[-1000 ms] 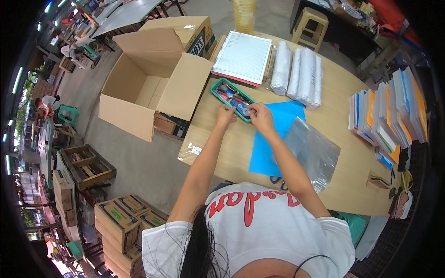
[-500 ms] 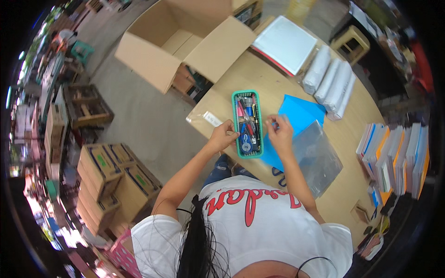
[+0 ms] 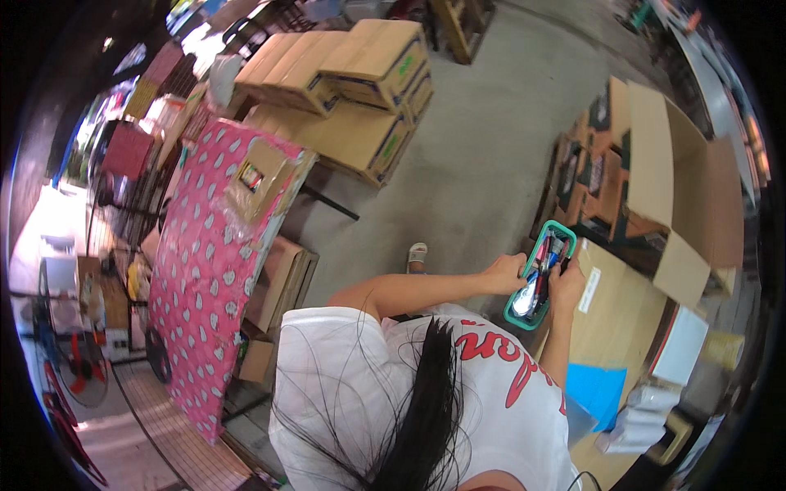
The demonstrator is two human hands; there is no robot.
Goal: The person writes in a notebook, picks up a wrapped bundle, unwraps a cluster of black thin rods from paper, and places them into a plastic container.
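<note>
One green basket [image 3: 521, 323], near the edge of the surface [image 3: 614, 319], carries several pens [image 3: 540, 279] too jumbled to count. The left hand [image 3: 507, 274], forearm stretched sideways, and right hand [image 3: 566, 286], forearm angled upward, grasp its opposite sides with bent fingers. One blue sheet [image 3: 596, 391] lies nearby.

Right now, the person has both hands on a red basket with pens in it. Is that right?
Not quite: the basket is green, as the head view shows. The left hand and right hand are indeed on it, with pens inside.
</note>
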